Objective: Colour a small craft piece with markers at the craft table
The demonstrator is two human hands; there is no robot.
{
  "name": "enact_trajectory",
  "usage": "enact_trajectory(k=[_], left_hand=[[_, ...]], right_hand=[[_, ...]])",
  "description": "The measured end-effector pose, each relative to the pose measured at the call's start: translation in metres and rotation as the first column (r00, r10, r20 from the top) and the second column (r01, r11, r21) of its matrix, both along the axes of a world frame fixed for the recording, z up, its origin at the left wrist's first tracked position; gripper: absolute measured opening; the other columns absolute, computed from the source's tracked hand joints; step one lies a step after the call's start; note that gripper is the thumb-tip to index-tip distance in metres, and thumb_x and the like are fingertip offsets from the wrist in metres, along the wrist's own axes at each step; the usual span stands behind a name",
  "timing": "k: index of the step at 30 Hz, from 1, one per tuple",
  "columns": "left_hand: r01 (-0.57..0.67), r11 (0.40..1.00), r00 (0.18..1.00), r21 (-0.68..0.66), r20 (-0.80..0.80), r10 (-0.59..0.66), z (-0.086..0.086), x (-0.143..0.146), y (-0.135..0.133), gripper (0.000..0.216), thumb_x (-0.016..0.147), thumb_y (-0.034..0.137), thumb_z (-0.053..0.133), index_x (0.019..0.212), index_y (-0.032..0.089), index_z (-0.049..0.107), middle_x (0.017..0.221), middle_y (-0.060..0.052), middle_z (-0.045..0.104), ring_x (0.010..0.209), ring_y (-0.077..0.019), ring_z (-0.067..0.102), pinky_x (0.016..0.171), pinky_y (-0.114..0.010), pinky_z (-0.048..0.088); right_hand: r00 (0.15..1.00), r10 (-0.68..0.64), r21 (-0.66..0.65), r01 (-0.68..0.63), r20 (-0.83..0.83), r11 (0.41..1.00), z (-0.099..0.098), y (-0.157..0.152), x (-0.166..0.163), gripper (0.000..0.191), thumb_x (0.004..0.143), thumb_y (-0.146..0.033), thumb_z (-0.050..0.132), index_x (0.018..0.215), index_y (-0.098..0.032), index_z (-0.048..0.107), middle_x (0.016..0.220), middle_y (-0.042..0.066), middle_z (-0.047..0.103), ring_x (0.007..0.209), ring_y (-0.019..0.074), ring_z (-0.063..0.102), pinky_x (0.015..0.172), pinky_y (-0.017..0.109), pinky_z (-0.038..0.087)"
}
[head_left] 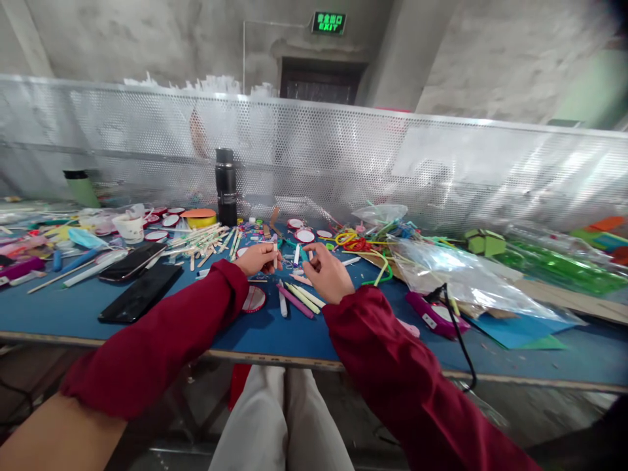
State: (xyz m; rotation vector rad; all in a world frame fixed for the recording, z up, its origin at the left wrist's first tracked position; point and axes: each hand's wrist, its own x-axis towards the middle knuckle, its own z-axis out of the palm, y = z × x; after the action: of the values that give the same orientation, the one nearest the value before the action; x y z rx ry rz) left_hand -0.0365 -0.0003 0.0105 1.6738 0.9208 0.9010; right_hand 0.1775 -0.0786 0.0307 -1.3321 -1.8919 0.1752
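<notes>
My left hand [260, 259] pinches a short white stick [275, 256] upright between thumb and fingers. To its right, my right hand [326, 271] hovers with fingers loosely curled and apart. Close to its fingertips are a small teal piece [303, 254] and a white tube [297, 254]; whether the fingers touch the teal piece is hard to make out. Below both hands lie a purple pen-like stick [297, 302], pale yellow sticks [305, 298] and a white one [283, 303]. A round red-rimmed disc [254, 299] rests under my left wrist.
Two black phones [140, 294] lie left on the blue table [230, 337]. Behind them are wooden sticks [203, 243], a paper cup [130, 229] and a black bottle [226, 190]. A purple device [436, 314] with a cable and plastic bags [456, 268] occupy the right. A perforated metal screen [314, 157] stands behind.
</notes>
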Motion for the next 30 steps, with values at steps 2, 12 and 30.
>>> enact_trajectory(k=[2,12,30], left_hand=[[0.001,1.0,1.0,0.005,0.01,-0.001,0.0,0.001,0.0,0.031,0.084,0.046,0.061,0.085,0.015,0.056,0.075,-0.004,0.071,0.049,-0.008,0.059,0.046,-0.017,0.042],[0.037,0.999,0.998,0.026,0.05,-0.039,0.005,0.005,-0.009,0.026,0.087,0.042,0.06,0.088,0.017,0.051,0.074,-0.004,0.072,0.049,-0.0093,0.061,0.048,-0.019,0.046],[0.026,1.0,0.998,-0.006,0.058,-0.026,0.004,0.007,-0.01,0.025,0.083,0.033,0.069,0.095,0.016,0.055,0.072,-0.001,0.069,0.064,-0.0156,0.071,0.056,-0.023,0.053]], right_hand=[[0.978,0.114,0.0,-0.115,-0.174,0.993,-0.001,0.006,-0.009,0.025,0.087,-0.031,0.048,0.104,-0.023,0.063,0.064,-0.005,0.051,0.057,0.012,0.047,0.058,0.024,0.039],[0.889,0.168,0.265,-0.055,-0.426,0.963,-0.012,0.02,-0.034,0.03,0.078,-0.037,0.066,0.101,-0.021,0.057,0.071,-0.004,0.053,0.061,0.0109,0.048,0.06,0.024,0.043],[0.943,0.159,0.172,-0.112,-0.291,0.979,-0.02,0.01,-0.039,0.022,0.092,-0.039,0.048,0.095,-0.022,0.062,0.082,0.001,0.068,0.079,0.0143,0.063,0.073,0.026,0.049]])
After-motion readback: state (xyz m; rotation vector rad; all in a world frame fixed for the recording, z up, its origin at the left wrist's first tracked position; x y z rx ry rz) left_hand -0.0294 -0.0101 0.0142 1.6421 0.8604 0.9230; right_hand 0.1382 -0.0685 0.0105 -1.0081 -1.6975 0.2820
